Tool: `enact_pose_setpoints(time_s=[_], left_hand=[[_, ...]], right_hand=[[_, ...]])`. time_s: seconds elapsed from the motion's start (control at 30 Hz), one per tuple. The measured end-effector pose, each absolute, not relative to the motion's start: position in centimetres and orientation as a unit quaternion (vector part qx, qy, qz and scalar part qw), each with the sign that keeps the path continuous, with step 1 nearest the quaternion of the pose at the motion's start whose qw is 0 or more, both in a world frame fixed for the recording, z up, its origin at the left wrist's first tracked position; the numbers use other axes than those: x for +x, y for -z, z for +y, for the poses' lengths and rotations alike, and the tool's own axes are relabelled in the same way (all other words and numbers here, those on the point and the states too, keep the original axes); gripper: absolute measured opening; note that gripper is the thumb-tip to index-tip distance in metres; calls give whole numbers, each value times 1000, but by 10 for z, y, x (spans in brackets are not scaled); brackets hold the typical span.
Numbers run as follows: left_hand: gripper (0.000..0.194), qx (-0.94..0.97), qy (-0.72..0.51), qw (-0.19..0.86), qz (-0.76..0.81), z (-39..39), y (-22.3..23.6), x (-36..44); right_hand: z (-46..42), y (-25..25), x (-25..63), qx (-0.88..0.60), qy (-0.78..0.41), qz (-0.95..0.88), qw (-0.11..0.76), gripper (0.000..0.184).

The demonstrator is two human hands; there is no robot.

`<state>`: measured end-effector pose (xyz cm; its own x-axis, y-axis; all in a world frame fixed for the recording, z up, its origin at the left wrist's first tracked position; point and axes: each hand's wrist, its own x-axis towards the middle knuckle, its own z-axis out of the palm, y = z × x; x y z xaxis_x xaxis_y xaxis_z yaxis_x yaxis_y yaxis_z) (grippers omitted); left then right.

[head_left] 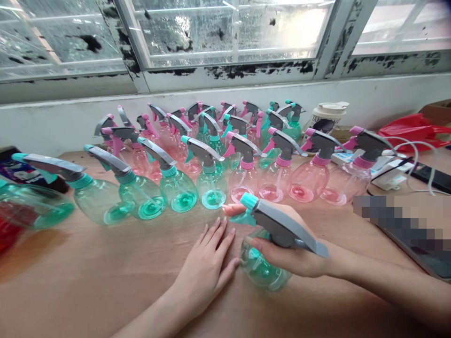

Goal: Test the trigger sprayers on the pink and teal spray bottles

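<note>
My right hand (299, 256) is wrapped round the neck of a green spray bottle (266, 267) with a grey and turquoise trigger head, its nozzle pointing up and left. The bottle stands near the front of the table, slightly tilted. Just left of it, my left hand (207, 258) lies flat on the wooden table (134, 277) with its fingers stretched out, holding nothing. Ahead of both hands runs a front row of spray bottles: green ones (179, 190) on the left and middle, pink ones (310, 180) on the right.
More pink and green spray bottles crowd behind the front row, below the window (229, 33). A lidded cup (329, 115), a red plastic bag (416, 131) and white chargers with cables (391, 171) are at the right. A dark flat device (416, 239) lies at the right edge.
</note>
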<state>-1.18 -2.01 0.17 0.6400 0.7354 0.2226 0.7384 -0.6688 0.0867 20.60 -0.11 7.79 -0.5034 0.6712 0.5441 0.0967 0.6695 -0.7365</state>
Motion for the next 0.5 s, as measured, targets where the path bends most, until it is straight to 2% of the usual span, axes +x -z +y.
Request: enact_pose_setpoints(time_s=[0.3, 0.5], left_hand=[[44, -905, 123, 8, -408, -20, 0, -12], [44, -905, 140, -4, -403, -20, -1, -12]], right_hand=[[0, -74, 204, -231, -346, -795, 441, 37], [-2, -83, 204, -238, -324, -802, 442, 12]])
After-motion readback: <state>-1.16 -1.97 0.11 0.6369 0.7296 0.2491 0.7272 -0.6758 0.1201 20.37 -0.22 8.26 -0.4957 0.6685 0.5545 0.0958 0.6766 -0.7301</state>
